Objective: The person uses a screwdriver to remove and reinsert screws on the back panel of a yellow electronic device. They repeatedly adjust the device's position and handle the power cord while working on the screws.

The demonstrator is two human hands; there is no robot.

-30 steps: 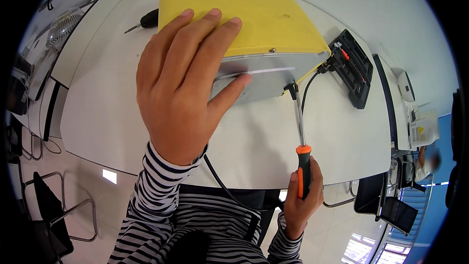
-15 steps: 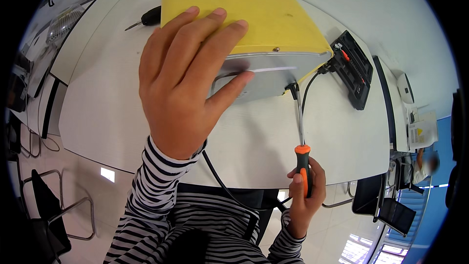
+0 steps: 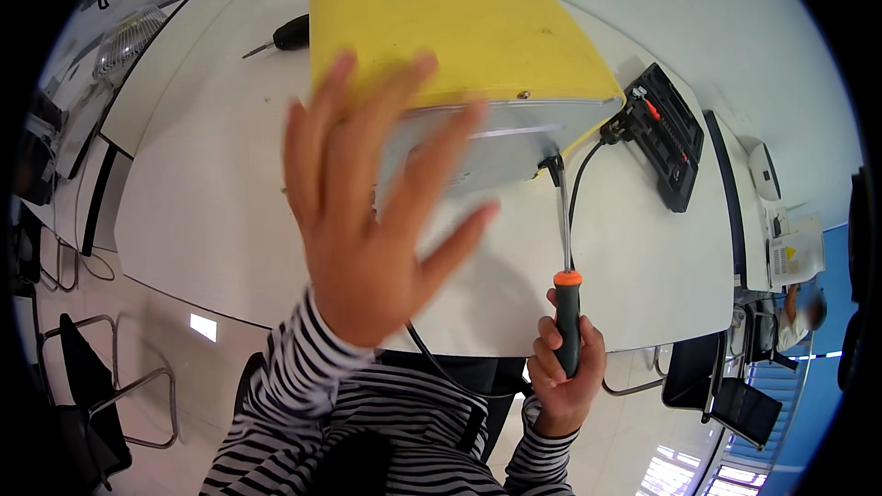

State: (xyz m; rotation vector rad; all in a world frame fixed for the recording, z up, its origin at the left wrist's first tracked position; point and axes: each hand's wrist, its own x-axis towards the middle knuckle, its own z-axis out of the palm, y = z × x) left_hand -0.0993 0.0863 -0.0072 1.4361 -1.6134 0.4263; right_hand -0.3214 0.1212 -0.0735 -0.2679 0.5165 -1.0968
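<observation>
Table (image 3: 211, 174) in white, glossy floor (image 3: 207, 386), left fingers (image 3: 432, 170) splayed empty, right fingers (image 3: 548, 333) gripping screwdriver (image 3: 568, 298)

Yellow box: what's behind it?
A black tool partly shows past the left edge of the yellow box. The rest of the tool, and anything else directly behind, is covered.

I can see a person in a long-sleeved, black-and-white striped cloth top (image 3: 418, 409). Its left sleeve (image 3: 303, 363), between seven and eight o'clock, and right sleeve (image 3: 542, 459), near five, are banded all the way to the wrists. A narrow black strip (image 3: 476, 429) marks the front near six. The left hand (image 3: 363, 262), blurred, and right hand (image 3: 570, 395) are bare.
</observation>
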